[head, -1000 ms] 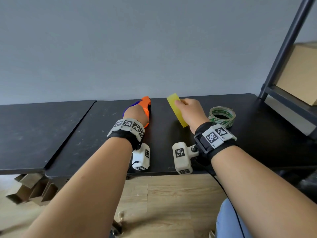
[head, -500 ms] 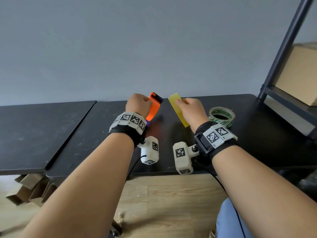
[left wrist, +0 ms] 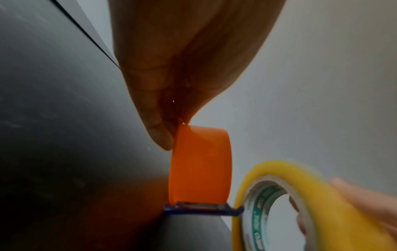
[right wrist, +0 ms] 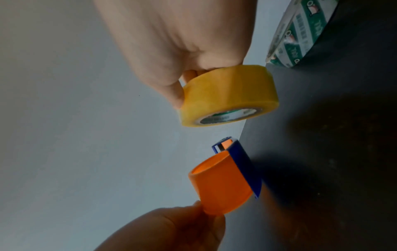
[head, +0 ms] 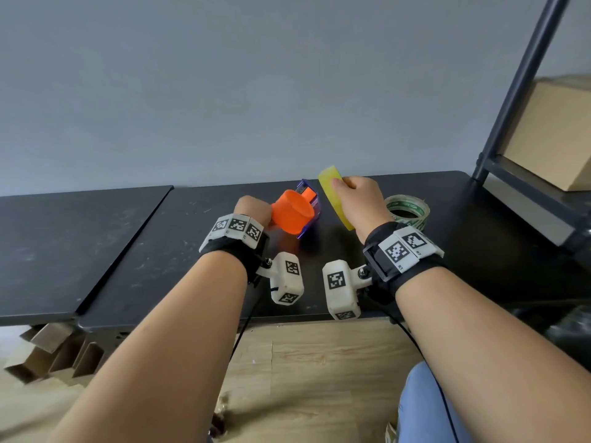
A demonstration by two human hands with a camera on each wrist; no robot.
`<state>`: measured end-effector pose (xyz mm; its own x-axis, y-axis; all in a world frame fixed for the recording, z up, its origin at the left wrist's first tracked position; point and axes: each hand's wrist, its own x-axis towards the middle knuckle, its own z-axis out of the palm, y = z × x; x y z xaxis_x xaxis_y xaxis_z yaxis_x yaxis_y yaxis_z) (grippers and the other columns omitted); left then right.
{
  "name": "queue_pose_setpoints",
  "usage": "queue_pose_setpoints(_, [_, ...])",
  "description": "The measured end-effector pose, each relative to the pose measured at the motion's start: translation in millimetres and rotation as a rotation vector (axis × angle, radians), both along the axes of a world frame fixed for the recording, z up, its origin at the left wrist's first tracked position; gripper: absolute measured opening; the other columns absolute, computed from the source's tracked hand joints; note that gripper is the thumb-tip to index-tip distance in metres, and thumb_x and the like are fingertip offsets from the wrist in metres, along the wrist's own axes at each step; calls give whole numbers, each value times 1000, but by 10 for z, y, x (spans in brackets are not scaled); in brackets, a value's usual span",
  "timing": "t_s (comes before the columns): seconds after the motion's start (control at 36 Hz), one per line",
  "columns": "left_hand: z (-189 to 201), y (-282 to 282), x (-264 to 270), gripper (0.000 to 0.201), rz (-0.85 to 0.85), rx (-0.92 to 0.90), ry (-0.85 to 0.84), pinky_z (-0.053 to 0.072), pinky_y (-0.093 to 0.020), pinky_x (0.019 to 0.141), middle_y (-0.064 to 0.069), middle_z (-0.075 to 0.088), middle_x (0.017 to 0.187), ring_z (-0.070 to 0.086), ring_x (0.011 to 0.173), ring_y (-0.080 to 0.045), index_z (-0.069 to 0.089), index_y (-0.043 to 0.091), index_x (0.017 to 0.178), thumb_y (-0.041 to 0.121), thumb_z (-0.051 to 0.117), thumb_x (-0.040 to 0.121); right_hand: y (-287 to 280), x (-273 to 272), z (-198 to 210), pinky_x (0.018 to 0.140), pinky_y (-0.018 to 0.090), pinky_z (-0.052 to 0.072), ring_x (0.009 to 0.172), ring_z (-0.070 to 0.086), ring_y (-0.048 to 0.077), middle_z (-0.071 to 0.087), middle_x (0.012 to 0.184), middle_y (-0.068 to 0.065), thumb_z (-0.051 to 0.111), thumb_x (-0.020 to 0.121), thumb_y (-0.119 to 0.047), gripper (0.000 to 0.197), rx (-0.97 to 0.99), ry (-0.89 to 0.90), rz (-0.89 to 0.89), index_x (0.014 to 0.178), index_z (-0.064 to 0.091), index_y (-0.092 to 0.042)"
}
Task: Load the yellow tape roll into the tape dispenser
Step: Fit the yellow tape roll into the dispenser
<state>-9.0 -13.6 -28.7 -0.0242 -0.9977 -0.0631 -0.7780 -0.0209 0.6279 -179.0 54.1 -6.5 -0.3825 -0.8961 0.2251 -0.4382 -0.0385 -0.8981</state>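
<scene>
My left hand [head: 252, 209] grips the tape dispenser [head: 294, 214], an orange drum on a blue plate with a cutter at its far end, and holds it above the black table [head: 479, 251]. In the left wrist view my fingers [left wrist: 159, 135] pinch the rim of the orange drum [left wrist: 199, 166]. My right hand [head: 358, 203] grips the yellow tape roll [head: 334, 195] on edge, just right of the dispenser. The right wrist view shows the yellow tape roll [right wrist: 229, 96] a short gap from the dispenser [right wrist: 223, 181], not touching it.
A second roll, clear tape with green print [head: 407, 211], lies flat on the table behind my right wrist. A dark metal shelf post [head: 518, 87] and a cardboard box [head: 550, 135] stand at the right. A second black tabletop [head: 64, 244] adjoins on the left.
My left hand has lifted the dispenser off the table and turned it, so the orange drum's open side now faces the yellow roll. The right hand has barely moved.
</scene>
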Motion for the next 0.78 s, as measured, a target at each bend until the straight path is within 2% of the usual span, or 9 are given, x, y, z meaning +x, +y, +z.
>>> queue_pose_setpoints(0.11, [-17,48,-30,20,19,107,-122,41,-26,81,0,60,81,57,90,-22,61,16,89,25,47,99,3,38,-9,50,30,20,51,25,16,25,55,1,49,93,-20,46,-6,-10,6,53,27,-15])
queue_pose_setpoints(0.17, [-9,102,-30,20,-7,80,-79,39,-26,78,-5,67,95,62,99,-28,67,10,100,19,50,97,2,55,-10,51,30,21,51,25,16,26,55,1,49,93,-20,46,-6,-9,9,53,28,-15])
queue_pose_setpoints(0.22, [39,136,-27,28,6,65,-59,45,-30,85,-13,66,119,61,114,-31,64,0,116,10,46,97,4,71,-6,52,31,22,52,27,16,28,56,2,48,94,-21,44,3,0,9,54,30,-14])
queue_pose_setpoints(0.31, [46,71,-16,35,131,-41,60,46,-36,95,-16,60,130,56,121,-34,60,0,124,4,40,95,0,87,-4,52,31,23,53,29,16,30,58,3,48,94,-23,42,7,2,10,56,33,-14])
queue_pose_setpoints(0.39, [96,52,-42,39,101,-233,26,46,-37,98,-14,58,130,54,121,-32,61,9,122,2,43,88,4,99,0,52,31,23,53,29,16,29,57,2,48,94,-23,43,5,-2,14,56,32,-15])
queue_pose_setpoints(0.44, [108,99,-93,38,29,-294,12,45,-33,93,-11,62,124,56,117,-29,63,11,115,-1,45,84,11,104,8,52,31,23,53,28,17,28,57,2,48,94,-22,44,0,-3,16,55,30,-15])
queue_pose_setpoints(0.61, [70,197,-222,18,-178,-194,-244,45,-31,80,-7,62,97,54,87,-25,63,14,89,6,48,85,25,123,31,52,31,23,52,28,17,29,57,2,48,94,-23,42,-1,15,23,56,32,-14])
queue_pose_setpoints(0.67, [69,223,-242,26,-202,-186,-273,48,-32,85,-7,66,105,57,91,-26,67,12,98,5,45,85,30,131,32,51,31,22,52,27,17,28,56,2,48,94,-22,43,-3,13,22,56,30,-14])
queue_pose_setpoints(0.78, [54,236,-238,46,-246,-155,-266,52,-39,91,-6,63,124,61,109,-29,64,28,116,4,41,85,51,137,45,50,30,21,51,26,17,26,56,2,48,94,-22,43,-6,17,24,56,29,-15])
